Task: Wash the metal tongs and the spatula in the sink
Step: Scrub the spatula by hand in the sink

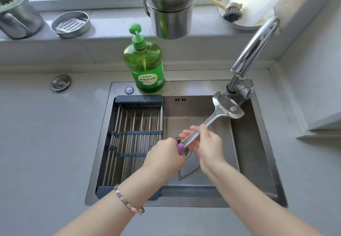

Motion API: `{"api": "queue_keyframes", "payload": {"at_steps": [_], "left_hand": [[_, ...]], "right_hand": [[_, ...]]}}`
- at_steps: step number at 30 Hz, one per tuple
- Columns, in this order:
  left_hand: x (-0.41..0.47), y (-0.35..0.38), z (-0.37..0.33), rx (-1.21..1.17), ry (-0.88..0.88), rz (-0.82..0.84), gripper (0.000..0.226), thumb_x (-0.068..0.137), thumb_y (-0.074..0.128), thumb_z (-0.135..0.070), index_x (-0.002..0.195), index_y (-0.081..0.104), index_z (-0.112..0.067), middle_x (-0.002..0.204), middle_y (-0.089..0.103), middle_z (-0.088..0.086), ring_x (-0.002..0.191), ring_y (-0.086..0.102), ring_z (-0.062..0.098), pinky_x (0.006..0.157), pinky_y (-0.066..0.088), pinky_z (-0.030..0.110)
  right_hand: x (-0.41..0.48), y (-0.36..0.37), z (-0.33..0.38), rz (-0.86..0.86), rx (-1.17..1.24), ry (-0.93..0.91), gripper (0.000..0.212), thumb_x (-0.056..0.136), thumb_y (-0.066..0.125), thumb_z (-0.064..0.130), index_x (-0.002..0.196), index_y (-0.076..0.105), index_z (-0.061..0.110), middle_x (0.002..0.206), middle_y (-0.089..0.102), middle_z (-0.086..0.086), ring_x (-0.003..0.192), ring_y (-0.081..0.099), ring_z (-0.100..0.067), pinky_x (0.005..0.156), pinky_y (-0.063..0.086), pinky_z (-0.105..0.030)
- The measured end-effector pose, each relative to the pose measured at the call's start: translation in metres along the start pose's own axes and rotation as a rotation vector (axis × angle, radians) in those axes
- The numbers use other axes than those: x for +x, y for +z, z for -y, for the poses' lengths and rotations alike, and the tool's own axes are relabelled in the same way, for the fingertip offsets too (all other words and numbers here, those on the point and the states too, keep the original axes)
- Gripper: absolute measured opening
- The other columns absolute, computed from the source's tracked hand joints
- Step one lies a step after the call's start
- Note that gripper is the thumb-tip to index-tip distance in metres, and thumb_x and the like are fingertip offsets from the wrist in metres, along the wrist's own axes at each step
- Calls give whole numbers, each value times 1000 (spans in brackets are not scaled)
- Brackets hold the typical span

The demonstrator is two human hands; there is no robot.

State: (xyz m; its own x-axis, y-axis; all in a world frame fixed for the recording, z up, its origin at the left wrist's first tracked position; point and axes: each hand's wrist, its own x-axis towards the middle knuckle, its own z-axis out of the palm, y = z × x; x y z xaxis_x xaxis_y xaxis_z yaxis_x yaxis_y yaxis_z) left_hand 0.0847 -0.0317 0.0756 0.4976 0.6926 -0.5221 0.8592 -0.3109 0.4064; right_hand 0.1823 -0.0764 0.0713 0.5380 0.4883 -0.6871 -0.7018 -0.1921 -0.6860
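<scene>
A metal spatula [227, 107] with a purple handle end is held over the steel sink [258, 162], its flat blade pointing up and right, under the faucet [256, 49]. My left hand [166, 154] grips the purple end of the handle. My right hand [206, 143] wraps around the middle of the shaft, fingers curled on it. Both hands hover above the drain. No water stream is visible. The metal tongs are not in sight.
A dark-framed wire drying rack [136, 139] fills the sink's left half. A green dish soap bottle [145, 64] stands at the sink's back rim. On the windowsill sit stacked steel pots [169, 10], a round tin [71, 24], a metal jug [16, 16] and a brush [231, 13].
</scene>
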Motion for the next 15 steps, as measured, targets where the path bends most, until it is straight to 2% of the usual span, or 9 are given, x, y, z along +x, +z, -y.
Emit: {"api": "queue_keyframes", "payload": {"at_steps": [2, 6, 9, 11, 15], "left_hand": [[1, -2, 0, 7, -1, 2, 20, 92, 45, -27, 80, 50, -12, 72, 51, 3, 76, 61, 30, 69, 51, 34], [-2, 1, -4, 41, 9, 18, 24, 92, 45, -29, 76, 46, -12, 72, 50, 3, 79, 61, 32, 70, 49, 33], [-2, 3, -8, -33, 4, 17, 20, 92, 45, -27, 80, 49, -12, 76, 52, 5, 86, 64, 33, 72, 51, 36], [0, 2, -4, -45, -5, 11, 20, 92, 45, -27, 80, 50, -12, 76, 52, 4, 80, 62, 32, 68, 49, 34], [-1, 1, 2, 32, 9, 36, 27, 93, 43, -30, 71, 45, -13, 67, 48, 2, 73, 59, 33, 63, 42, 29]], "right_hand": [[5, -5, 4, 25, -20, -13, 28, 100, 34, 10, 86, 56, -1, 67, 65, -13, 48, 67, -15, 48, 55, -22], [25, -8, 27, -149, 217, -31, 30, 100, 31, 8, 79, 52, 1, 74, 61, -14, 44, 65, -13, 48, 56, -21], [5, -1, 4, -29, 70, -9, 31, 100, 31, 11, 82, 55, 2, 69, 64, -12, 48, 66, -14, 48, 55, -22], [1, -1, 0, 19, -9, -8, 30, 100, 33, 11, 83, 56, 2, 69, 65, -12, 50, 67, -14, 48, 54, -22], [31, -10, 28, -179, 260, -35, 31, 101, 33, 13, 79, 52, 2, 74, 61, -13, 43, 65, -12, 47, 55, -22]]}}
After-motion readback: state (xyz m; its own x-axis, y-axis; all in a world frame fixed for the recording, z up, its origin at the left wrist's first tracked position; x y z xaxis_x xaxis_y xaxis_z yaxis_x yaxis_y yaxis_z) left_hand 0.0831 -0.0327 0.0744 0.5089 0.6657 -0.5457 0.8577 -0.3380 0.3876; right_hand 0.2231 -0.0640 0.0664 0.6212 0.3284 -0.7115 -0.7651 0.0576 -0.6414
